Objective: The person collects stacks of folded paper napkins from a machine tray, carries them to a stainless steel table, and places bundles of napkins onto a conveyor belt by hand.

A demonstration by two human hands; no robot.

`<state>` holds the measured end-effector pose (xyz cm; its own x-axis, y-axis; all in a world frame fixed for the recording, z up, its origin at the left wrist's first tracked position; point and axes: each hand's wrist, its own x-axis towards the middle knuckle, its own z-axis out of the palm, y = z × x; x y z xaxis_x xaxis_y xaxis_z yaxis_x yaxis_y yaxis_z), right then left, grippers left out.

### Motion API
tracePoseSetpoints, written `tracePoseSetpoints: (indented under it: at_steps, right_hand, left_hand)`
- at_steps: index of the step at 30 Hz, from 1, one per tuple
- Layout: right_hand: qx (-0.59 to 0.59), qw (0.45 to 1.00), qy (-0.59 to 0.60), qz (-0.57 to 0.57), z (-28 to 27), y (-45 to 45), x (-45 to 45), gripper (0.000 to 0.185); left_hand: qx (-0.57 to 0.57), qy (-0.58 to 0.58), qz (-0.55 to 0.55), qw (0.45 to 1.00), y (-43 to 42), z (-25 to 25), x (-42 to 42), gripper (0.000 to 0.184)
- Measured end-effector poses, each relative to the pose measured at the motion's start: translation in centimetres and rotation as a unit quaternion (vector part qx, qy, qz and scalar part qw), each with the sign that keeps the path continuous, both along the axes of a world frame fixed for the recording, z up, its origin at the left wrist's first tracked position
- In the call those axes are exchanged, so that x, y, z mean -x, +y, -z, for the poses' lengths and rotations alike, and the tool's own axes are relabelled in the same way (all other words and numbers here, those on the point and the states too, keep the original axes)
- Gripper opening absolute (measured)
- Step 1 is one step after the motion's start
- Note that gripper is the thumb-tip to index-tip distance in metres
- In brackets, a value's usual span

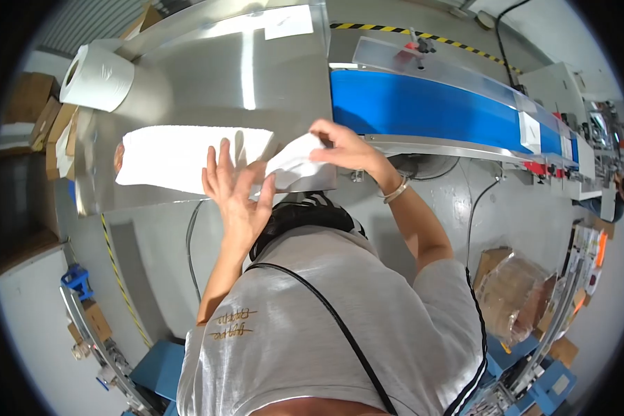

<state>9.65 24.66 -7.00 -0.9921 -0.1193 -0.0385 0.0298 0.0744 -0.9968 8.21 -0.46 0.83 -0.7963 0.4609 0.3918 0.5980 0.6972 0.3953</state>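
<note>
A long white stack of what looks like folded cloth or soft sheets (177, 159) lies on the steel table near its front edge. Over the stack's right end is my left hand (236, 197), its fingers spread, with the thumb beside a separate white sheet (295, 163). My right hand (347, 149) pinches that sheet at its upper right corner, and the sheet hangs tilted between both hands. Whether the sheet is cloth or paper I cannot tell. A small brownish thing (118, 158) shows at the stack's left end.
The steel table (187, 90) carries a large white roll (97, 78) at back left and a white paper (288, 22) at the far edge. To the right runs a blue conveyor belt (423, 104) with a clear guard. Cardboard boxes (31, 97) stand at left.
</note>
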Motion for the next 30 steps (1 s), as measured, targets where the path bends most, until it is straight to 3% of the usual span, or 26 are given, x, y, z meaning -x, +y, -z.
tracePoseSetpoints:
  at_steps: [1,2,3,4,5,6,8,9,11,14,17,18,20,22,25,28,29,30]
  right_hand:
    - [0.051,0.998,-0.027,0.041,0.9,1.1,-0.5,0.025]
    - [0.001,0.991,-0.036,0.128,0.1,2.7,-1.1,0.019]
    - [-0.201,0.955,-0.036,0.216,-1.4,4.7,-1.6,0.026]
    - [-0.124,0.942,0.044,0.309,3.9,8.3,-1.8,0.028]
    - [-0.014,0.938,0.036,0.345,5.1,11.7,-2.9,0.028]
    - [-0.169,0.895,-0.024,0.413,4.3,15.0,-3.5,0.033]
    - [-0.398,0.797,-0.087,0.446,5.0,23.1,-5.1,0.058]
    - [-0.481,0.717,-0.097,0.495,5.6,26.0,-5.6,0.063]
    - [-0.641,0.591,-0.109,0.478,5.5,28.1,-7.1,0.062]
    - [-0.629,0.639,0.002,0.443,0.4,20.9,-4.7,0.058]
    - [-0.361,0.876,0.155,0.279,0.1,11.5,-1.3,0.054]
    - [-0.264,0.923,0.189,0.208,0.0,8.3,-0.4,0.053]
    - [-0.16,0.981,0.088,0.061,-3.5,2.4,1.1,0.054]
    - [-0.141,0.987,0.064,-0.034,-3.9,-1.3,2.4,0.052]
    - [-0.222,0.947,0.2,-0.117,-2.2,-3.7,3.8,0.045]
    - [-0.014,0.995,-0.1,-0.015,-0.7,-0.9,2.7,0.038]
    - [-0.086,0.992,-0.014,0.093,-0.1,1.2,1.7,0.041]
    - [-0.287,0.943,-0.018,0.166,-0.5,4.0,1.2,0.039]
  left_hand:
    - [-0.001,0.015,-0.015,1.0,-0.1,0.6,0.1,0.025]
    - [-0.001,0.029,-0.033,0.999,-0.1,1.1,0.2,0.026]
    - [-0.026,0.042,-0.049,0.998,-0.1,1.4,0.4,0.029]
    - [-0.027,0.034,-0.051,0.998,-0.1,1.3,0.4,0.03]
    - [-0.027,0.025,-0.055,0.998,-0.2,1.3,0.4,0.031]
    - [-0.027,0.017,-0.06,0.998,-0.4,1.2,0.4,0.032]
    - [-0.019,0.044,-0.036,0.998,-0.6,1.2,0.4,0.037]
    - [-0.025,0.047,-0.035,0.998,-0.5,1.4,0.5,0.037]
    - [-0.044,0.042,-0.049,0.997,-0.3,1.3,0.4,0.037]
    - [-0.05,0.042,-0.055,0.996,-0.7,1.8,0.5,0.036]
    - [-0.033,0.04,-0.049,0.997,-0.8,1.8,0.6,0.032]
    - [-0.036,0.041,-0.044,0.998,-1.0,1.9,0.7,0.031]
    - [-0.042,0.041,-0.031,0.998,-1.2,1.9,0.9,0.029]
    - [-0.023,0.036,-0.02,0.999,-1.1,1.0,0.8,0.027]
    - [-0.015,0.031,-0.037,0.999,-0.6,-0.1,0.5,0.028]
    - [-0.022,0.035,-0.08,0.996,-0.5,0.4,1.2,0.032]
    - [-0.023,0.033,-0.075,0.996,-1.2,1.3,1.6,0.034]
    - [-0.024,0.032,-0.072,0.997,-1.7,1.8,2.0,0.037]
